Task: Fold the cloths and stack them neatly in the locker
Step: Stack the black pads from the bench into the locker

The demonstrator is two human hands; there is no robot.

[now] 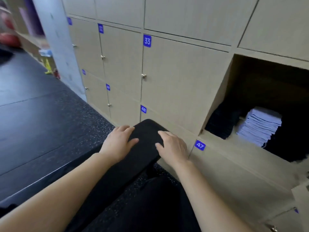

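A black cloth (145, 131) lies folded over my raised knee in the lower middle of the head view. My left hand (119, 142) rests flat on its left side with the fingers spread on the fabric. On the cloth's right edge, my right hand (172, 145) presses down the same way. An open locker (217, 101) stands to the right. Inside it sit a stack of folded black cloths (220, 123) and a stack of folded light blue cloths (260, 126).
Closed beige locker doors with blue number tags 33 (147, 41), 48 (143, 109) and 47 (200, 145) fill the wall ahead. Dark speckled rubber floor (50, 114) stretches to the left. A grey pillar (56, 39) and a yellow sign (48, 64) stand far left.
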